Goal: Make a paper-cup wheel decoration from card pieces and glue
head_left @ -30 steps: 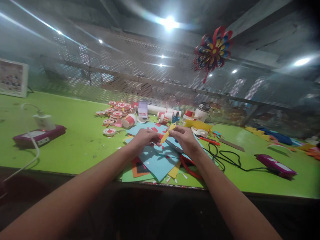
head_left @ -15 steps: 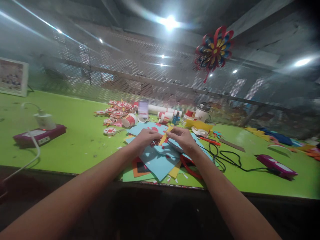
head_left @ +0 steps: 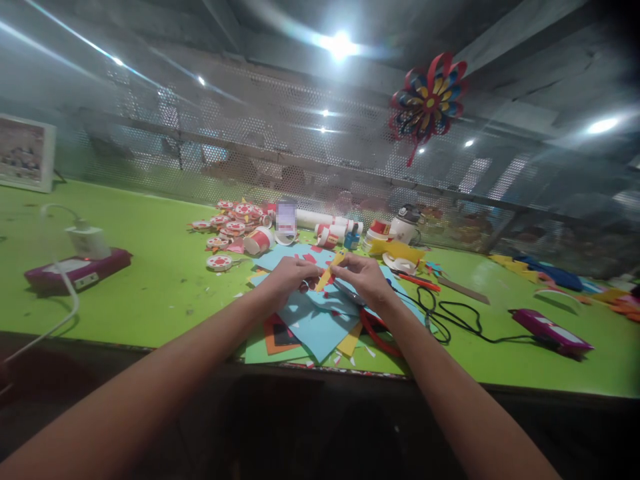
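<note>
Between my two hands is a narrow yellow paper strip [head_left: 327,273], slanting up to the right. My left hand [head_left: 295,277] is closed, its fingertips pinching near the strip's lower left side. The thumb and fingers of my right hand [head_left: 364,275] grip the strip from the other side. Beneath them lie sheets of light blue paper [head_left: 320,330] with small red paper pieces scattered over them. Scissors with red handles [head_left: 377,333] rest on the paper, partly hidden under my right forearm.
Red-and-white paper discs [head_left: 235,220] are heaped at the back left. Paper cups [head_left: 259,241], a blue bottle [head_left: 352,237] and a white flask [head_left: 404,225] stand behind the paper. Purple power strips lie left [head_left: 83,269] and right [head_left: 553,332], with a black cord [head_left: 465,313].
Both hands keep their hold around the yellow strip. Only slight finger movement shows, and the strip is tilted nearly the same.
</note>
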Demonstrator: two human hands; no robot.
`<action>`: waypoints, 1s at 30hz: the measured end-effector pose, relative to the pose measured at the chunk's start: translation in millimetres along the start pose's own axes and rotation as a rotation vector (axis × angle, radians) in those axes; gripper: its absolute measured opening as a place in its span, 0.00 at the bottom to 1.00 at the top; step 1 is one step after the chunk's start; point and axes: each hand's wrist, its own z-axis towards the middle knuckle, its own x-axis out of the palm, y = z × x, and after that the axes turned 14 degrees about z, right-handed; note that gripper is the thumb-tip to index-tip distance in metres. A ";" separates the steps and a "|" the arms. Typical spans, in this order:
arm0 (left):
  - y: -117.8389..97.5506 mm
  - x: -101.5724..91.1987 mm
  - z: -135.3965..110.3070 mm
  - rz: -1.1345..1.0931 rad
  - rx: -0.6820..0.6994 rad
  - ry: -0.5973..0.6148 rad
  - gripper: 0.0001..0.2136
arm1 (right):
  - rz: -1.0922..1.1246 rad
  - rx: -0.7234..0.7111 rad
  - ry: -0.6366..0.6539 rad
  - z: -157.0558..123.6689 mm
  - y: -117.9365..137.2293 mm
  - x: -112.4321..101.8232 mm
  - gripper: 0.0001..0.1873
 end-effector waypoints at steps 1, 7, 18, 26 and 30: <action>0.6 0.0 0.3 -0.001 0.005 0.001 0.10 | -0.002 -0.003 -0.001 0.1 -0.4 0.1 0.09; -0.2 1.1 0.1 -0.027 -0.002 -0.006 0.10 | -0.018 -0.037 0.018 0.2 -0.5 0.2 0.10; -3.1 3.8 -0.9 -0.017 -0.001 -0.062 0.11 | -0.079 -0.147 0.009 1.2 -4.4 0.3 0.10; 5.1 0.8 3.9 0.019 0.029 -0.140 0.12 | 0.062 0.077 -0.123 1.6 1.3 0.0 0.14; 2.9 -1.0 3.5 0.033 0.089 -0.254 0.13 | 0.209 0.158 -0.148 0.8 -0.1 3.7 0.20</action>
